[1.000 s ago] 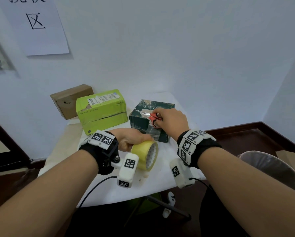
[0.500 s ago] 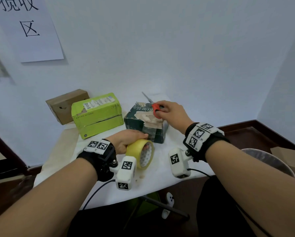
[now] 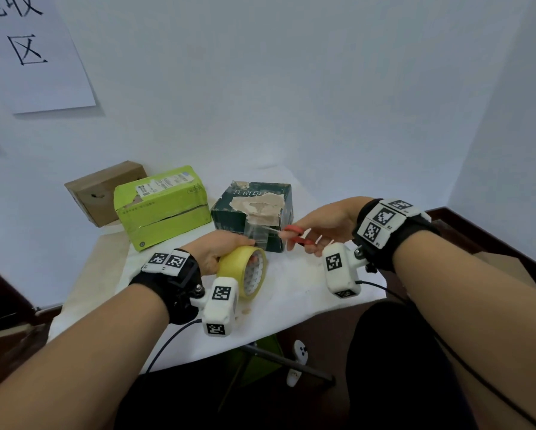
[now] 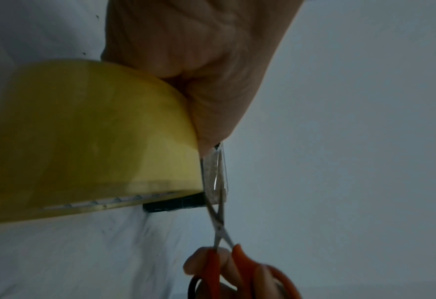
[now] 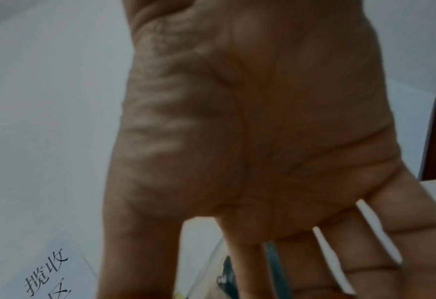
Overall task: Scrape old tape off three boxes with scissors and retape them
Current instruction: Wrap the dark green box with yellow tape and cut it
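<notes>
Three boxes stand on the table: a brown one (image 3: pixel 105 189), a light green one (image 3: pixel 164 209) and a dark green one (image 3: pixel 254 209) with a torn top. My left hand (image 3: pixel 226 248) grips a yellow tape roll (image 3: pixel 243 271) (image 4: pixel 83 141) just in front of the dark green box. A clear strip of tape (image 3: pixel 260 235) runs from the roll up to that box. My right hand (image 3: pixel 310 240) holds red-handled scissors (image 3: pixel 293 235) (image 4: pixel 219 218), whose blades stand apart around the strip. The right wrist view shows only my palm and fingers.
The table (image 3: pixel 307 293) has a white cover and stands against a white wall with a paper sign (image 3: pixel 34 54). Its front edge lies close under my wrists. A white controller (image 3: pixel 297 358) lies on the floor below.
My right hand has brought the scissors from above the dark green box down to its front, at the tape strip. My left hand has stayed on the roll.
</notes>
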Available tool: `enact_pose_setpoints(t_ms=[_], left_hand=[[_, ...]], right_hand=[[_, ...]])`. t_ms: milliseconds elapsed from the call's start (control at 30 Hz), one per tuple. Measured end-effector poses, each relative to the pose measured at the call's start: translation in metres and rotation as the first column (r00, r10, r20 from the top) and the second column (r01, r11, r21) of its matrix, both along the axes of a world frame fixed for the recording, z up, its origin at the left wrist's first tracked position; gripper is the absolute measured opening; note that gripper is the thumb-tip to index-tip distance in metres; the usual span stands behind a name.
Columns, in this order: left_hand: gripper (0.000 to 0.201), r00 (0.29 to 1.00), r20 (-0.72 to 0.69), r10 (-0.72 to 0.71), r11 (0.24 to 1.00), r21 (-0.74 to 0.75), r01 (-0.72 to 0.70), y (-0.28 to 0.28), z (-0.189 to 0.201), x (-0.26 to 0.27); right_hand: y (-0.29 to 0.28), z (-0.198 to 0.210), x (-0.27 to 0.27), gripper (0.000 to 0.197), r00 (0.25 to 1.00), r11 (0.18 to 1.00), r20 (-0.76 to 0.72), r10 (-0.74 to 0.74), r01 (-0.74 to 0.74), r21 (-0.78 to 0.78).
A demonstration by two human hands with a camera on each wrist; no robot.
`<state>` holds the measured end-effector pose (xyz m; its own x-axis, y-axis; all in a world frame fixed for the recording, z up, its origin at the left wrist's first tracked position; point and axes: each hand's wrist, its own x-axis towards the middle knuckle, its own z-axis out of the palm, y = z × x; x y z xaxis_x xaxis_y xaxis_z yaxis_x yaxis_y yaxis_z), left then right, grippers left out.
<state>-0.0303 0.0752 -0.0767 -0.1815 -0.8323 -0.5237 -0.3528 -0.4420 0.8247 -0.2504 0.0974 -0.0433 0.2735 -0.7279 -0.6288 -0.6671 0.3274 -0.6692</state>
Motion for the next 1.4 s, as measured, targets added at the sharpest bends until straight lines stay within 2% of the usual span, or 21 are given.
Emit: enact_pose_setpoints(t_ms=[67, 133, 333, 467, 600, 733, 833, 1067, 1233, 1400], left_hand=[[0.024, 1.0, 0.008, 0.001, 1.0, -0.004, -0.001, 0.0, 0.0, -0.001], [0.025, 1.0, 0.017, -0.002, 1.0, -0.008, 0.003, 0.0, 0.0, -0.001], [0.03, 1.0, 0.027, 0.0, 1.0, -0.015, 0.001, 0.001, 0.001, -0.002], [0.018, 1.0, 0.022, -0.009, 1.0, -0.013, 0.01, 0.002, 0.001, -0.001], [0.021, 1.0, 0.012, -0.005, 1.0, -0.024, 0.005, 0.001, 0.0, -0.002], [0.008, 1.0, -0.009, -0.016, 1.0, -0.022, 0.016, 0.004, 0.002, -0.002], [0.008, 1.0, -0.008, -0.02, 1.0, -0.023, 0.02, 0.004, 0.002, -0.003], [0.012, 1.0, 0.023, -0.004, 1.0, -0.012, 0.005, 0.003, 0.003, 0.0], [0.011, 1.0, 0.014, -0.006, 1.0, -0.008, 0.006, 0.004, 0.004, 0.001], [0.021, 1.0, 0.013, -0.016, 1.0, -0.008, 0.016, 0.004, 0.003, 0.002]], right_hand=[[0.001, 0.002, -0.004, 0.045, 0.995, 1.0, -0.099, 0.0, 0.002, 0.017], [0.001, 0.001, -0.005, 0.034, 0.99, 0.999, -0.134, -0.037, 0.042, 0.034], [-0.012, -0.008, 0.002, 0.054, 0.999, 0.999, -0.047, -0.015, 0.016, 0.028], [-0.02, -0.01, 0.007, 0.049, 0.999, 1.0, -0.044, -0.023, 0.024, 0.016], [-0.02, -0.009, 0.008, 0.034, 0.997, 0.999, -0.063, -0.049, 0.05, 0.004], [-0.018, -0.005, 0.003, 0.031, 0.995, 0.998, -0.097, -0.013, 0.007, -0.058], [-0.017, -0.002, 0.002, 0.022, 0.995, 0.995, -0.095, -0.009, -0.001, -0.104], [-0.024, -0.003, 0.02, 0.017, 0.996, 0.998, -0.082, -0.028, 0.022, -0.064], [-0.027, 0.0, 0.024, 0.017, 0.991, 0.998, -0.133, 0.004, -0.013, -0.065], [-0.026, 0.003, 0.025, 0.019, 0.984, 0.999, -0.177, 0.022, -0.03, -0.043]])
